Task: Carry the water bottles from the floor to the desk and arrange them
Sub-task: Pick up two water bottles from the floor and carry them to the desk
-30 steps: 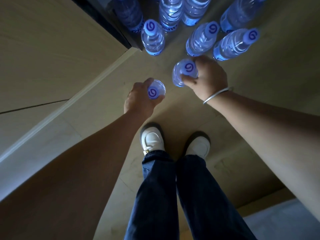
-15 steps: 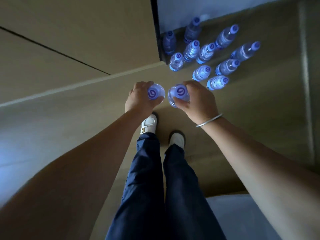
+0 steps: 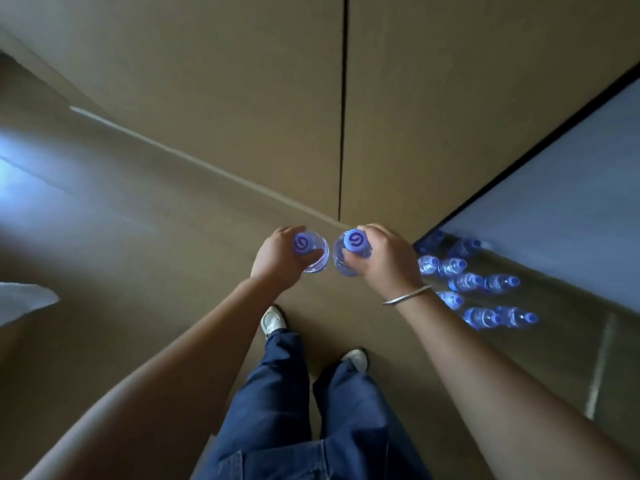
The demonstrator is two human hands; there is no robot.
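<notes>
You are in the carrying step: each hand has one water bottle off the floor. Your left hand [image 3: 277, 259] is wrapped round the neck of the left bottle [image 3: 313, 252], fingers curled just under its purple cap. Your right hand [image 3: 386, 261] is clamped the same way on the right bottle [image 3: 348, 258]. The two bottles hang upright, close together but not touching, above your shoes [image 3: 273, 320].

The remaining bottles [image 3: 474, 289] stand in a loose cluster on the floor [image 3: 173, 271] to your right, tight against the foot of a pale panel with a dark edge [image 3: 554, 220]. By my reading most of the job is still ahead.

The desk is not in view, so I cannot tell you which way it lies. Your next move, I judge, is to walk the pair over and set them down upright.

The floor is smooth and tan; a wood-toned wall [image 3: 242, 81] with a dark vertical seam faces you, and something white shows at the left edge.
</notes>
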